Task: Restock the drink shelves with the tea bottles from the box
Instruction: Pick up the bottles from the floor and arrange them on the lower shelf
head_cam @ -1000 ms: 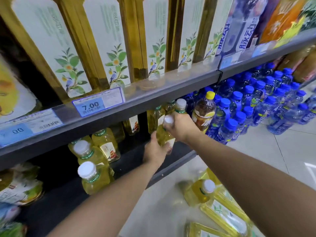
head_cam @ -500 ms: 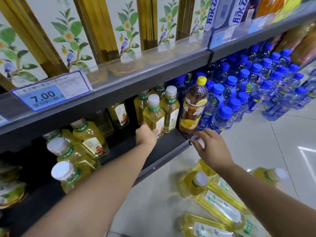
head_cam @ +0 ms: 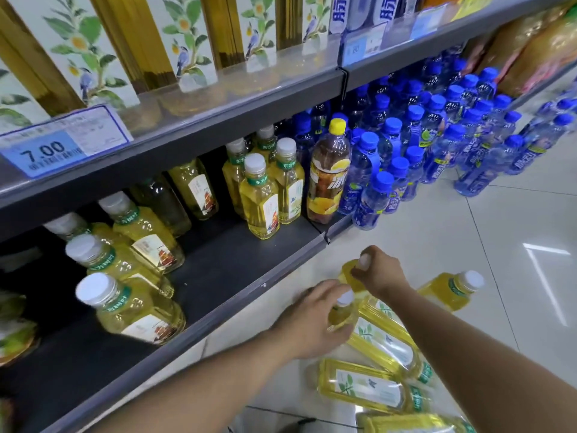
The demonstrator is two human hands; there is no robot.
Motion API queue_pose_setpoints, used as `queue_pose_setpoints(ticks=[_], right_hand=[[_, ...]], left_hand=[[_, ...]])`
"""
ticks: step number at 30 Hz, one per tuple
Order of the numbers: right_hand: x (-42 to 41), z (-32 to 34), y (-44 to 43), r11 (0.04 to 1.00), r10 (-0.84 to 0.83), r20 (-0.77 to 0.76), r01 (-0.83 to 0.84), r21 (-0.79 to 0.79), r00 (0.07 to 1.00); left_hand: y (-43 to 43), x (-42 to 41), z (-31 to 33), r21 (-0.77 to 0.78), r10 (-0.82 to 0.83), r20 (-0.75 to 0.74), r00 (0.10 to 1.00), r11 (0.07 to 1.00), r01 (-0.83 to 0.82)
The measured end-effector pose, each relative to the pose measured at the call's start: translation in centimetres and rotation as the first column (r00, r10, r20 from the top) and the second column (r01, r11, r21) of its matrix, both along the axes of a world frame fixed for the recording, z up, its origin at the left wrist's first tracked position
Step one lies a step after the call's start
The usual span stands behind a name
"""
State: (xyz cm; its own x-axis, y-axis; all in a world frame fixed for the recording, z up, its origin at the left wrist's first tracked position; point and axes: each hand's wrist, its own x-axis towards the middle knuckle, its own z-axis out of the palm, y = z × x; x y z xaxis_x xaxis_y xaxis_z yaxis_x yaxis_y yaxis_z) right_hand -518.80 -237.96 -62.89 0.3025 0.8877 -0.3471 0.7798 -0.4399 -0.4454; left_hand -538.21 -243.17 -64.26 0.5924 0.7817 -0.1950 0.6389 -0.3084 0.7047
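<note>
- Both hands have left the shelf (head_cam: pixel 237 276) and are down at the floor pile (head_cam: pixel 365 389).
- Left hand (head_cam: pixel 312 320): fingers curled round a tea bottle (head_cam: pixel 338 315) at the neck.
- Right hand (head_cam: pixel 379 273): fingers clamped on the second bottle (head_cam: pixel 348 270) at its cap.
- Next pair looks ready to lift.

We get only the cap and a yellow shoulder of the bottle (head_cam: pixel 338 317); the left hand (head_cam: pixel 312 320) wrapped round it hides the rest. The right hand (head_cam: pixel 377 273) covers the second bottle's (head_cam: pixel 346 271) neck. The bottom edge cuts off a third bottle (head_cam: pixel 415 425). The price tag's (head_cam: pixel 65 142) small print is too blurred to read. The packets (head_cam: pixel 15 335) at far left are smeared.
</note>
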Motion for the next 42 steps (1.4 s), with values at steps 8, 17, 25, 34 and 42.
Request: queue_pose_setpoints(ticks=[8,17,25,34,42], right_hand=[[-0.5,1.5,-1.5,0.998,0.045,0.055,-0.047,0.032,0.997],[-2.6,12.4,-1.6,0.962,0.211,0.145,-0.232,0.145,0.967],[-10.7,19.1,-1.5,0.872,0.414,0.064,-0.416,0.257,0.908],[-17.7,19.4,2.5,0.793,0.524,0.083,-0.521,0.315,0.848],[-20.8,14.2,5.3,0.812,0.542,0.073,-0.544,0.21,0.837]], left_hand=[[1.6,3.0,1.8,0.095,0.038,-0.295,0.955,0.995,-0.011],[0.5,-2.5,7.7,0.15,0.301,-0.377,0.876,0.953,-0.263],[1.6,-10.8,17.4,0.238,0.495,-0.279,0.823,0.866,-0.44],[3.6,-15.3,18.7,0.297,0.617,-0.214,0.757,0.779,-0.551],[7.3,-16.7,16.9,0.253,0.596,-0.331,0.731,0.803,-0.54]])
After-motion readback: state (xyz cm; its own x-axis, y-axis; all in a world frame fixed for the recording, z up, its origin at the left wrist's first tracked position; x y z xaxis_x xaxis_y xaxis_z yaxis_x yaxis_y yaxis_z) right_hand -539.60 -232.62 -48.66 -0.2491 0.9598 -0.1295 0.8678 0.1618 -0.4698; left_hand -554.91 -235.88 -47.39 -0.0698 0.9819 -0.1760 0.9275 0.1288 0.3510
